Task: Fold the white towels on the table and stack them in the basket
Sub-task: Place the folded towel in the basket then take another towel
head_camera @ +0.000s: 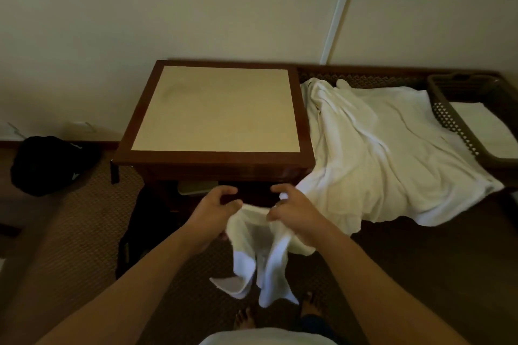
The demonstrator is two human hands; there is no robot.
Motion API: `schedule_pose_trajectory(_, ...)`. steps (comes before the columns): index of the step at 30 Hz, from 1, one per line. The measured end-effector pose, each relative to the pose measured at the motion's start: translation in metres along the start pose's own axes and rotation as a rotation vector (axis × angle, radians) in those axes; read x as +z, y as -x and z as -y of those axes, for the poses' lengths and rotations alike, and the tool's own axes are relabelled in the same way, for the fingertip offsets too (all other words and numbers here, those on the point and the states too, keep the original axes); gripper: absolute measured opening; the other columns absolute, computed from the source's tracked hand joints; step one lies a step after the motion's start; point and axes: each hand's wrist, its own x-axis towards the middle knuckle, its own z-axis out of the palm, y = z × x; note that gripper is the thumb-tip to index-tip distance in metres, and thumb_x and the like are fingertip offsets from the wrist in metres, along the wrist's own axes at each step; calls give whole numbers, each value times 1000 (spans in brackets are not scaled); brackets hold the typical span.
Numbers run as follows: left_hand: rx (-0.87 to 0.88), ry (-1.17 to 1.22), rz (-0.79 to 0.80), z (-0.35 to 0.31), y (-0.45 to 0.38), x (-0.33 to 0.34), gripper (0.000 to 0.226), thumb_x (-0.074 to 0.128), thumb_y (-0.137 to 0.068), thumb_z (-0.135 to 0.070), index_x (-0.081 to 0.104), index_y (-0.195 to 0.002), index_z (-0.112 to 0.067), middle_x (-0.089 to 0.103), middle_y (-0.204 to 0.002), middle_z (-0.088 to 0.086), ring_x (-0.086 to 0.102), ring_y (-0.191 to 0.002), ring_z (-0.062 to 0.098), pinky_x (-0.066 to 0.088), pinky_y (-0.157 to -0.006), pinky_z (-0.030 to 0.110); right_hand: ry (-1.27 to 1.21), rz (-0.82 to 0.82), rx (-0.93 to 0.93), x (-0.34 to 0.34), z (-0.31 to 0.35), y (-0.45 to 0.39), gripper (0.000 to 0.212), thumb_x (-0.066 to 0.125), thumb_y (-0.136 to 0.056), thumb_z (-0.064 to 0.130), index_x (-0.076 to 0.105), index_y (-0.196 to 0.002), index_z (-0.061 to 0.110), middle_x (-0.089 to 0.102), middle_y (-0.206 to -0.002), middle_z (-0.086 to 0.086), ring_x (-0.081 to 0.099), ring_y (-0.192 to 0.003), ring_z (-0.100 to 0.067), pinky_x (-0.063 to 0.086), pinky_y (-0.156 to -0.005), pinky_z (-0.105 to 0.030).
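Both hands, left hand (215, 208) and right hand (294, 211), pinch the top edge of a small white towel (260, 249) hanging before the counter (215, 109) (its top bare); at three o'clock a large towel (386, 148) sprawls beside the basket (459, 126)

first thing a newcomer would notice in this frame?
Both hands at bottom centre: the left hand and right hand pinch the top edge of a small white towel that hangs limp between them, in front of the wooden table. To the right, a big rumpled white towel sprawls over a lower surface. At the far right, a brown basket already holds a folded towel.
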Motion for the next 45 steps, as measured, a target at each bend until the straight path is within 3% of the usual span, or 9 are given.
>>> schedule_pose_trajectory(4, 27, 274, 67, -17, 4, 21, 16, 54, -106, -18, 68, -111, -15, 70, -96, 12, 69, -80, 23, 56, -68, 36, -391, 163, -3, 13, -8, 0, 46, 73, -84, -4, 66, -125, 15, 74, -112, -14, 71, -105, -32, 56, -97, -52)
schedule_pose_trajectory(8, 119, 358, 155, -21, 9, 14, 16, 58, -100, -4, 71, -111, -5, 75, -103, 16, 74, -98, 28, 60, -87, 41, -747, 114, 9, 6, -11, 5, 40, 62, -88, -16, 63, -124, 3, 76, -109, -16, 75, -95, -29, 60, -79, -38)
schedule_pose_trajectory(12, 308, 23, 206, -15, 16, 4, 36, 74, -87, 5, 73, -115, -17, 76, -109, 0, 72, -105, 14, 59, -91, 30, -873, 123, 6, 5, -12, 10, 40, 61, -90, -14, 60, -127, 2, 76, -110, -15, 75, -93, -26, 60, -73, -32)
schedule_pose_trajectory(21, 653, -377, -143, -9, 14, 10, 9, 74, -93, -19, 72, -98, -27, 65, -91, -7, 59, -87, 7, 47, -72, 13, -748, 113, -118, 8, 1, 15, 37, 58, -91, -17, 62, -123, 1, 75, -114, -17, 74, -102, -29, 61, -78, -32)
schedule_pose_trajectory(29, 773, -465, -149, -9, 15, 6, 8, 73, -94, -19, 73, -101, -20, 60, -88, -4, 58, -77, 10, 50, -68, 22, -541, 200, -268, -5, 9, 22, 48, 78, -78, -3, 65, -123, 4, 75, -112, -15, 73, -104, -29, 59, -80, -30)
schedule_pose_trajectory(35, 744, -457, -124, -9, 16, 8, 9, 71, -95, -24, 72, -104, -22, 61, -92, -2, 60, -80, 11, 53, -72, 30, -228, 19, -448, -3, 9, 24, 41, 85, -76, -3, 71, -112, 11, 78, -102, -7, 75, -98, -21, 61, -87, -34)
schedule_pose_trajectory(40, 755, -469, -100, -7, 14, 9, 11, 71, -95, -27, 72, -104, -21, 55, -114, -12, 54, -105, 0, 45, -84, 17, -124, -11, -536, -10, 12, 31, 36, 86, -74, -3, 72, -103, 13, 79, -97, -3, 75, -94, -14, 59, -82, -24)
schedule_pose_trajectory(42, 719, -391, 34, -9, 14, 7, 7, 69, -97, -26, 72, -102, -23, 57, -132, -15, 53, -121, -2, 49, -95, 25, -88, -15, -563, -14, 14, 33, 34, 87, -74, 0, 73, -102, 12, 79, -96, -2, 76, -93, -13, 59, -82, -25)
schedule_pose_trajectory(45, 588, -269, 168, -14, 16, 7, 8, 68, -98, -27, 73, -103, -32, 73, -106, -5, 68, -101, 22, 57, -87, 51, -69, -11, -586, -18, 14, 35, 34, 88, -74, 1, 73, -102, 12, 79, -95, -3, 75, -94, -15, 60, -84, -29)
